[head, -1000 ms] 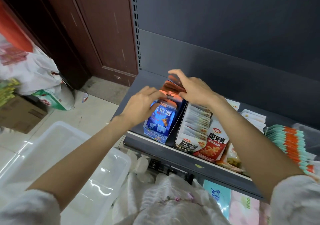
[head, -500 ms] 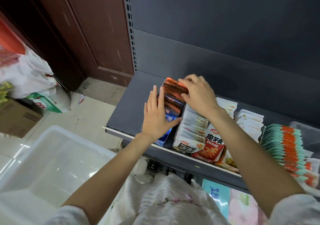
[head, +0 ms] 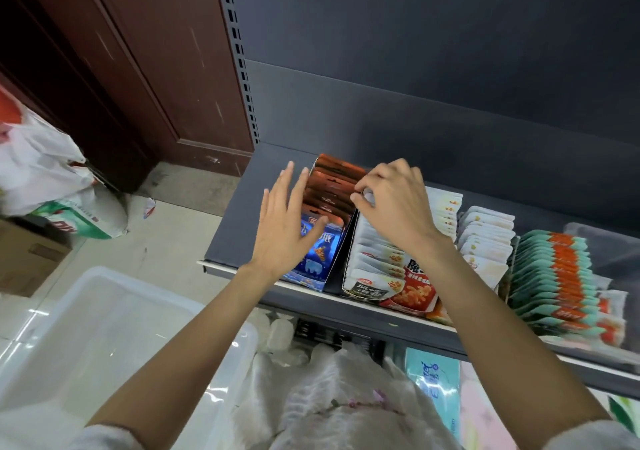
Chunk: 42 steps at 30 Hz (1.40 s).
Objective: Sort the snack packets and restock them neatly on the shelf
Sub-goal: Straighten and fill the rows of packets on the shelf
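A dark grey metal shelf (head: 235,228) carries rows of glossy foil snack packets standing on edge. At its left end a blue printed cardboard display box (head: 313,259) holds flat orange-brown packets with hang-holes (head: 334,186), filed upright one behind another. Just beside it sits a row of white pouches with red and orange print (head: 377,259), then more white pouches (head: 485,235) and a fanned row of teal and orange packets (head: 550,269). The left hand (head: 289,228) is released, fingers straight and spread, palm laid flat against the box's left side. The right hand (head: 394,204) arches over, its grip a pinch of curled fingertips on a white pouch's top edge. A translucent white plastic bin (head: 104,328) stands below left
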Each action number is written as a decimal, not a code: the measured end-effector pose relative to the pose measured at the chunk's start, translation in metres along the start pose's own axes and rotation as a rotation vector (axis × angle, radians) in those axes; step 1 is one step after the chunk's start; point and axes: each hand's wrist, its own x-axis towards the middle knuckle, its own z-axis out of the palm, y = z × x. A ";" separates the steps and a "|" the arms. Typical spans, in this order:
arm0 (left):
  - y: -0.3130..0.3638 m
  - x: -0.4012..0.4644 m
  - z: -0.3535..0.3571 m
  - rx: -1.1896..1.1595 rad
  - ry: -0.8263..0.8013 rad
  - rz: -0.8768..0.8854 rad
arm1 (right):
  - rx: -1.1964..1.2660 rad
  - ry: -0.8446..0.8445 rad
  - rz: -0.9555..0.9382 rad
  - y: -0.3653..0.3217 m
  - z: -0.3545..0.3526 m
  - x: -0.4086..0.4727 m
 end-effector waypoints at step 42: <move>-0.019 -0.018 -0.009 -0.700 -0.288 -0.377 | 0.137 -0.264 -0.028 -0.044 -0.005 0.012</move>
